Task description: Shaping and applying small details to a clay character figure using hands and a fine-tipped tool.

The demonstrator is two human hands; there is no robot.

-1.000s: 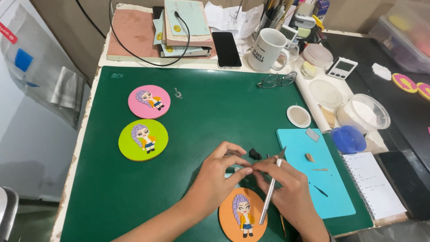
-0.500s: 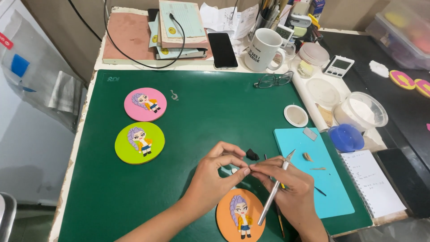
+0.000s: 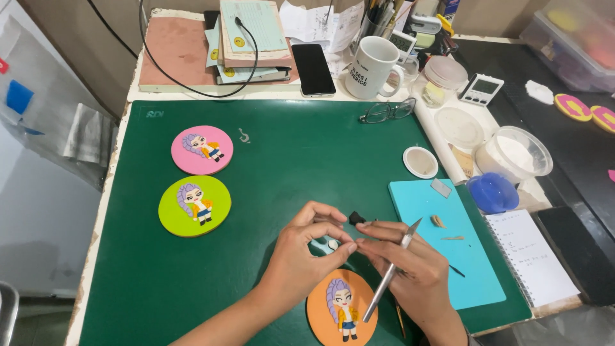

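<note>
Green cutting mat [image 3: 160,282] covering desk. Orange figure disc [image 3: 341,309] near front edge, under both hands. Left hand [image 3: 301,256] pinching tiny pale clay piece [image 3: 349,244] against right hand [image 3: 416,272], closed on slim metal tool [image 3: 391,272].

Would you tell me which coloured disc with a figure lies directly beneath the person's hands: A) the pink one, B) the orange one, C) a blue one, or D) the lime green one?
B: the orange disc lies just below the left hand and the right hand, while the pink disc and the green disc sit farther off on the green mat.
</note>
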